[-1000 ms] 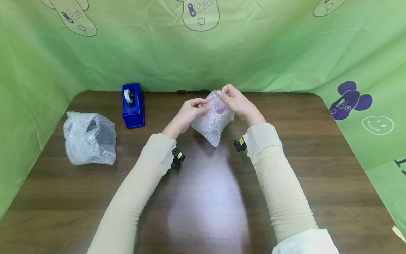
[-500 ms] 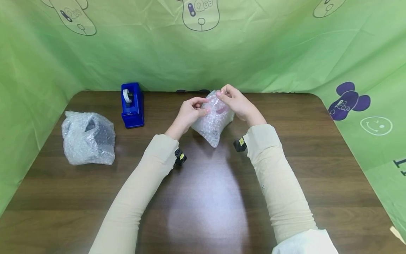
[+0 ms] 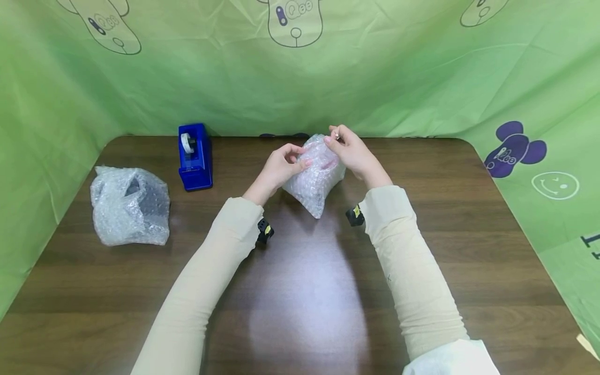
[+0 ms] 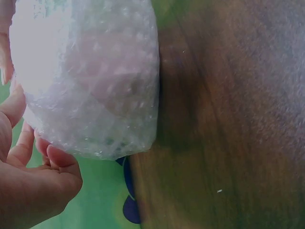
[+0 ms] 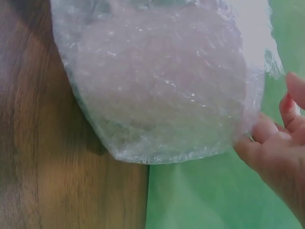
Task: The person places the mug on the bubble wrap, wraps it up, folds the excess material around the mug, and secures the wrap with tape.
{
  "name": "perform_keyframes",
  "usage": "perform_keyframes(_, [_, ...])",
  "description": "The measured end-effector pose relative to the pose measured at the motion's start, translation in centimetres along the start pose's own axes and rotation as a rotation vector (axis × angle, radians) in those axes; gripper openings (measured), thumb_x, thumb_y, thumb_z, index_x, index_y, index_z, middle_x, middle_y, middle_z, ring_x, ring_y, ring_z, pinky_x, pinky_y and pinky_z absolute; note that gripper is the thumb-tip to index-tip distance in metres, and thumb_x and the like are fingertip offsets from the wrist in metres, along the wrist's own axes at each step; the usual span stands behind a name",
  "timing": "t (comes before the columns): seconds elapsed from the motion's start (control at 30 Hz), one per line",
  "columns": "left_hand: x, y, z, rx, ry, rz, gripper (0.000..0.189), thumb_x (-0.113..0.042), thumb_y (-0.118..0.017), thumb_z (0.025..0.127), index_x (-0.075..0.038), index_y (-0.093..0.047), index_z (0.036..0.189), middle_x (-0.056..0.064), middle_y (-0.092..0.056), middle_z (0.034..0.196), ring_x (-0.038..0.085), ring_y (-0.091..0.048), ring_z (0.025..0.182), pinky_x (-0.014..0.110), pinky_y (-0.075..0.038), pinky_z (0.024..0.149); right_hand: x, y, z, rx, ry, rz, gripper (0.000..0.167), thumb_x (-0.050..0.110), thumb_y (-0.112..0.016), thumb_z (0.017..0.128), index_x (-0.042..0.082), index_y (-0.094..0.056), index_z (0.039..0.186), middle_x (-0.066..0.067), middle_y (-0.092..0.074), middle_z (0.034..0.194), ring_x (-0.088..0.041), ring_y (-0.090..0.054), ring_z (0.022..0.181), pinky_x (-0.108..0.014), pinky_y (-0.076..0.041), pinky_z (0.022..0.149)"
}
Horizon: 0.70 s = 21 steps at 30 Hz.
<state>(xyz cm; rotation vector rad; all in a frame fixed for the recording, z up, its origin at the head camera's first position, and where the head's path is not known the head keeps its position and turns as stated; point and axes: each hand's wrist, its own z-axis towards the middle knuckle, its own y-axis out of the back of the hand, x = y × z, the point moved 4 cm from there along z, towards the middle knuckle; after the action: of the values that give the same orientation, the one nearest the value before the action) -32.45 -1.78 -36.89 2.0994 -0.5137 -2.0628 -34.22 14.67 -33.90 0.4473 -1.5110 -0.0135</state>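
Note:
A bundle in bubble wrap (image 3: 311,182) stands at the back middle of the table, with something pinkish showing faintly through it. My left hand (image 3: 281,166) holds the wrap's upper left side between thumb and fingers; the left wrist view has the thumb and fingers at the edge of the wrap. At the upper right of the bundle, my right hand (image 3: 352,153) pinches a small shiny clear strip between thumb and forefinger. Its other fingers (image 5: 262,136) lie against the side of the wrap in the right wrist view.
A blue tape dispenser (image 3: 196,166) with a white roll stands at the back left. Nearer the left edge sits a second bundle in bubble wrap (image 3: 117,219). Behind the brown wooden table (image 3: 445,234) hangs a green printed cloth (image 3: 398,67).
My right thumb and forefinger have shifted slightly off the top of the wrap, and a shiny bit now shows between them. The left hand and the bundle have hardly moved.

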Motion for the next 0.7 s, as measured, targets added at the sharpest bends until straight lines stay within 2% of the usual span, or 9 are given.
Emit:
perform_keyframes(0.17, [0.0,-0.1,-0.1,0.006,-0.019,-0.012,0.033,-0.009,-0.069,0.087,0.001,-0.060,0.117,-0.002,-0.044,0.080,0.009,-0.041,0.079,0.016,-0.036,0.064,-0.3,0.0,0.1,-0.080,-0.028,-0.029,0.020,0.013,-0.049,0.099,0.010,-0.039,0.083,-0.023,-0.027,0.155,-0.035,-0.030,0.143,-0.042,-0.027,0.119])
perform_keyframes(0.27, [-0.2,-0.1,-0.2,0.005,-0.033,0.023,0.033,-0.010,-0.069,0.087,0.001,-0.062,0.117,0.000,-0.046,0.081,0.010,-0.043,0.080,0.016,-0.036,0.066,-0.3,0.0,0.0,-0.110,-0.036,-0.046,0.019,0.015,-0.050,0.099,0.010,-0.039,0.084,-0.021,-0.031,0.153,-0.033,-0.032,0.142,-0.041,-0.029,0.118])
perform_keyframes(0.3, [-0.3,0.0,-0.1,0.001,-0.042,0.052,0.033,-0.011,-0.069,0.087,0.001,-0.063,0.116,0.001,-0.049,0.082,0.011,-0.044,0.081,0.017,-0.037,0.067,-0.3,0.0,0.0,-0.117,-0.039,-0.054,0.019,0.015,-0.049,0.099,0.010,-0.039,0.084,-0.020,-0.035,0.151,-0.031,-0.038,0.138,-0.038,-0.033,0.115])
perform_keyframes(0.33, [-0.3,0.0,-0.1,-0.001,-0.050,0.078,0.033,-0.013,-0.069,0.087,0.000,-0.064,0.116,0.003,-0.052,0.085,0.012,-0.047,0.083,0.018,-0.038,0.069,-0.3,0.0,0.0,-0.122,-0.045,-0.062,0.019,0.016,-0.049,0.099,0.010,-0.039,0.085,-0.019,-0.040,0.146,-0.027,-0.045,0.130,-0.035,-0.038,0.109])
perform_keyframes(0.4, [-0.5,0.1,0.0,-0.007,-0.069,0.134,0.033,-0.015,-0.071,0.086,-0.001,-0.065,0.115,0.009,-0.060,0.094,0.016,-0.053,0.089,0.020,-0.043,0.075,-0.4,-0.1,-0.1,-0.131,-0.063,-0.084,0.018,0.019,-0.048,0.100,0.011,-0.038,0.086,-0.015,-0.049,0.126,-0.018,-0.055,0.102,-0.028,-0.046,0.090])
perform_keyframes(0.47, [-0.7,0.2,0.0,-0.008,-0.083,0.182,0.034,-0.018,-0.072,0.085,-0.003,-0.066,0.115,0.013,-0.065,0.105,0.020,-0.057,0.096,0.025,-0.047,0.082,-0.4,-0.2,-0.1,-0.135,-0.082,-0.101,0.018,0.022,-0.046,0.101,0.013,-0.037,0.088,-0.008,-0.047,0.105,-0.010,-0.047,0.077,-0.022,-0.042,0.070])
perform_keyframes(0.53, [-0.9,0.3,0.1,0.003,-0.087,0.191,0.034,-0.019,-0.071,0.086,-0.003,-0.067,0.115,0.016,-0.066,0.114,0.023,-0.060,0.102,0.029,-0.049,0.087,-0.4,-0.3,-0.2,-0.138,-0.097,-0.115,0.018,0.023,-0.045,0.101,0.013,-0.036,0.089,-0.004,-0.041,0.095,-0.007,-0.038,0.067,-0.021,-0.036,0.061])
perform_keyframes(0.6, [-1.1,0.4,0.1,0.015,-0.078,0.180,0.033,-0.022,-0.068,0.089,-0.003,-0.067,0.116,0.016,-0.066,0.118,0.024,-0.061,0.105,0.032,-0.050,0.089,-0.4,-0.3,-0.2,-0.139,-0.104,-0.117,0.018,0.024,-0.044,0.102,0.013,-0.036,0.089,-0.004,-0.040,0.094,-0.007,-0.038,0.067,-0.020,-0.036,0.061])
perform_keyframes(0.7, [-1.5,0.7,0.3,0.013,-0.060,0.172,0.033,-0.029,-0.058,0.096,-0.005,-0.068,0.114,0.013,-0.067,0.120,0.023,-0.060,0.109,0.034,-0.050,0.091,-0.2,-0.4,-0.3,-0.140,-0.106,-0.112,0.018,0.022,-0.044,0.102,0.012,-0.036,0.089,-0.007,-0.042,0.100,-0.012,-0.042,0.081,-0.022,-0.037,0.069])
